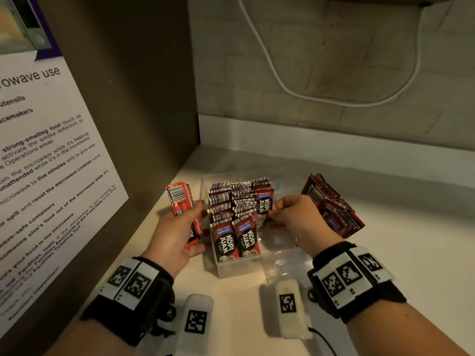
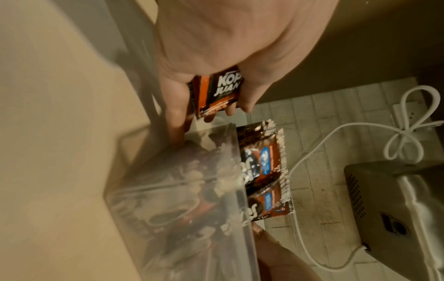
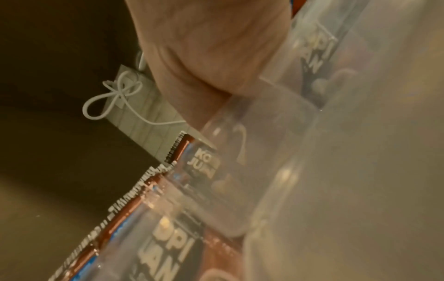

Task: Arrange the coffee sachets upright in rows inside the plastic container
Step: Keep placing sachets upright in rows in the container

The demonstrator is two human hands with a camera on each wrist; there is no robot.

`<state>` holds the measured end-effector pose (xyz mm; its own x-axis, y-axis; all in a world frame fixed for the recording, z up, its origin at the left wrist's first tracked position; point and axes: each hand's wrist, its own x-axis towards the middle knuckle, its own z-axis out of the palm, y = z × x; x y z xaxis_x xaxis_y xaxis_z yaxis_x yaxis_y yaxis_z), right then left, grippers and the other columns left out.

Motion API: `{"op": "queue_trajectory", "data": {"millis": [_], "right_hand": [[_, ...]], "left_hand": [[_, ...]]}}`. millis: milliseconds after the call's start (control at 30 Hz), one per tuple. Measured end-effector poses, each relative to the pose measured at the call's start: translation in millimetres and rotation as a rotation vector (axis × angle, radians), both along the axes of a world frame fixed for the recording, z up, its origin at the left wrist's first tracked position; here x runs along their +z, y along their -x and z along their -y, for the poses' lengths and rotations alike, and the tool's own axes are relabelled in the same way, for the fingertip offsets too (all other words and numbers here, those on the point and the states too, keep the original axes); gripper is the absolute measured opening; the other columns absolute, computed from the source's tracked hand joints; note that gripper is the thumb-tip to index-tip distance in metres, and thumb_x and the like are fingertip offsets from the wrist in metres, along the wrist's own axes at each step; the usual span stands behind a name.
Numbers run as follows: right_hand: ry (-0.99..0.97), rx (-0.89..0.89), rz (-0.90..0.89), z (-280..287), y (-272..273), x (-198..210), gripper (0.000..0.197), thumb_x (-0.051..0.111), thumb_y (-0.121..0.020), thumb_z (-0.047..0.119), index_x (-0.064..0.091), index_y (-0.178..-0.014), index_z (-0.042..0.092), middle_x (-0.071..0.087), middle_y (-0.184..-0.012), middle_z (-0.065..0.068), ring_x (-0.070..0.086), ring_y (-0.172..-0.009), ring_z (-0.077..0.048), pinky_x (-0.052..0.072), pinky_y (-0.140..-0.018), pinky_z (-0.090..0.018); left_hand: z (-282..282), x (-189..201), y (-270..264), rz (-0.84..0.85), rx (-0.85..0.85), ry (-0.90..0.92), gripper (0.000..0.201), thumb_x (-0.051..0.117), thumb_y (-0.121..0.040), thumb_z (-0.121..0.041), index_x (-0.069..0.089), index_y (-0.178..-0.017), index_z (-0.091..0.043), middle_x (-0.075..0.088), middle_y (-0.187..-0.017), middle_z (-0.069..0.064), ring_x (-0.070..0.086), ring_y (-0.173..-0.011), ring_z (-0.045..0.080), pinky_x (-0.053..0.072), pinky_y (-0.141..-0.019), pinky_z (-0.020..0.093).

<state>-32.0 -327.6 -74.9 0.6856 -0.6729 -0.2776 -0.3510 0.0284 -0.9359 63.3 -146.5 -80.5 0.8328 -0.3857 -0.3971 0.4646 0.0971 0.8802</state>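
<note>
1. Left hand point(image 1: 177, 236): I am gripping a handful of sachets point(image 1: 183, 209), fingers curled round it, just left of the plastic container point(image 1: 257, 265) on the worktop point(image 1: 385, 253).
2. Filed sachets point(image 1: 235, 214): I am seeing two upright rows and a third begun. I judge them light, thin, floppy and slick; best pinched by the flat faces near the top edge.
3. Right hand point(image 1: 298, 219): I am pinching one upright sachet point(image 1: 264, 204) inside the container.
4. Loose pile point(image 1: 334, 206): waiting on the right.
5. Hidden: both wrist views are blurring; right fingertips and the container's floor are hard to make out.
</note>
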Motion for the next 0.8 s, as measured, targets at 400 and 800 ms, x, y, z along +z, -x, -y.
{"op": "queue_trajectory", "data": {"millis": [400,800], "right_hand": [[-0.032,-0.01,-0.041,2.2,-2.8,-4.4,0.008,0.06,-0.087,-0.005,0.058,-0.083,0.001,0.062,-0.072,-0.015,0.061,-0.06,-0.022,0.054,-0.046,-0.024],[0.059,0.02,-0.129,1.4,-2.3,-6.0,0.026,0.076,-0.067,-0.007,0.055,-0.067,0.009,0.069,-0.087,-0.026,0.068,-0.087,-0.041,0.054,-0.083,-0.056]], "left_hand": [[-1.4,0.8,0.7,0.001,-0.034,-0.005,0.008,0.065,-0.091,-0.021,0.066,-0.096,-0.015,0.076,-0.086,0.007,0.07,-0.091,0.03,0.054,-0.086,0.053],[-1.3,0.6,0.6,0.0,-0.035,-0.012,0.01,0.066,-0.09,-0.022,0.066,-0.097,-0.015,0.076,-0.087,0.007,0.07,-0.091,0.029,0.054,-0.087,0.053]]}}
